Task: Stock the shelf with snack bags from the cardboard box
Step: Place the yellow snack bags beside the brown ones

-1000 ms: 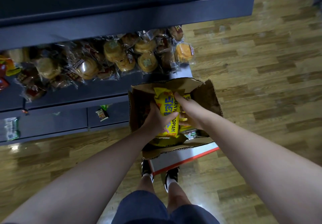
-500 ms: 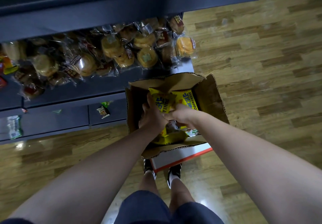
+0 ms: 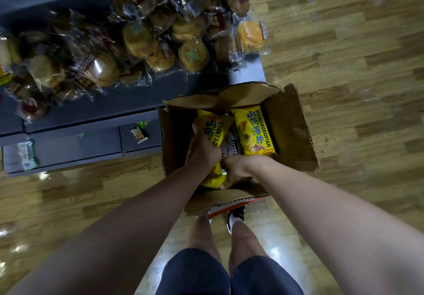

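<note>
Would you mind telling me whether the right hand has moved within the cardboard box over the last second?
Yes. The right hand has drawn back from the middle of the cardboard box toward its near flap, closer to the person.

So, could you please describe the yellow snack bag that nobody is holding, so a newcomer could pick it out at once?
Start at the open cardboard box on the floor beside the dark shelf. Inside it, along the right wall, lies a yellow snack bag flat and face up. Unlike the yellow bag beside it, gripped by the left hand, no hand touches it and its blue SHANYAOBOPIAN lettering shows in full.
</note>
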